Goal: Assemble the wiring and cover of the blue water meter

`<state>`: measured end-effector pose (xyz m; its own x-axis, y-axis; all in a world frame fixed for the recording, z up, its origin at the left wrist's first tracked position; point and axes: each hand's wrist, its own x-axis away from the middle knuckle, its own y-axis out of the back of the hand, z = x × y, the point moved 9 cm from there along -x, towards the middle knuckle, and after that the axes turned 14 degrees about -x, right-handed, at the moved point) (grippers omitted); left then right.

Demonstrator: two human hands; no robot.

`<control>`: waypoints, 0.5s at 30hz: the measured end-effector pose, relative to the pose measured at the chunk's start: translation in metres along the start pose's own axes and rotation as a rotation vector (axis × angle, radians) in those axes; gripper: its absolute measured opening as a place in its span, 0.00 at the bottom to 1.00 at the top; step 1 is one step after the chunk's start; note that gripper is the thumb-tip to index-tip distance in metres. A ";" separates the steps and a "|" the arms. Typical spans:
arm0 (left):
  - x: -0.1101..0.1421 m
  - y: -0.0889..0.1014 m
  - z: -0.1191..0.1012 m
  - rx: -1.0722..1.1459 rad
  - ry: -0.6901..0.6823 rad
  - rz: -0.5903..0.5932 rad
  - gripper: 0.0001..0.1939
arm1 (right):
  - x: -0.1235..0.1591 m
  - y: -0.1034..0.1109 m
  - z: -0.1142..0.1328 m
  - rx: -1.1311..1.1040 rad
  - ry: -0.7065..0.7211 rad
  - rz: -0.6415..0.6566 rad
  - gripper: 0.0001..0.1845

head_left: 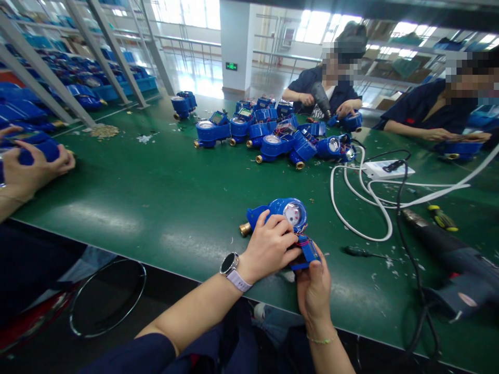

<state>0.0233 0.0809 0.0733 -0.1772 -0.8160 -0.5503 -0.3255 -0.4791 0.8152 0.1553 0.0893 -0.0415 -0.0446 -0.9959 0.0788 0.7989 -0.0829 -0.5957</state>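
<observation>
Bare forearms (195,311) lead to my left hand (268,241), bent over a blue meter (294,213) on the green table (156,208); I cannot tell whether it grips. My right hand (315,291) clasps a small blue box (307,253) between thumb and fingers, just beside the meter. I see more meters (273,148) piled farther away, and a dark power tool (460,270) at right.

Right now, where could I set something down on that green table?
Bare tabletop left of the held blue meter, toward the neighbour's hands; also the strip between that meter and the meter pile. Right is crowded: white cable, screwdrivers, power tool.
</observation>
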 end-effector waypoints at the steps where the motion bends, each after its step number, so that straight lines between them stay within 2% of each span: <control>1: 0.001 0.000 0.000 -0.005 -0.009 -0.010 0.09 | 0.000 0.000 0.000 -0.001 0.002 0.001 0.40; 10: 0.002 0.000 -0.003 -0.015 -0.048 0.008 0.10 | -0.001 0.006 0.004 0.012 0.024 -0.028 0.39; 15: 0.001 -0.002 -0.005 -0.014 -0.093 0.044 0.10 | -0.004 0.015 0.008 0.127 0.064 -0.010 0.41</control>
<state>0.0283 0.0796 0.0722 -0.2770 -0.8032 -0.5273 -0.3026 -0.4480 0.8413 0.1721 0.0927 -0.0445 -0.0881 -0.9956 0.0309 0.8675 -0.0919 -0.4888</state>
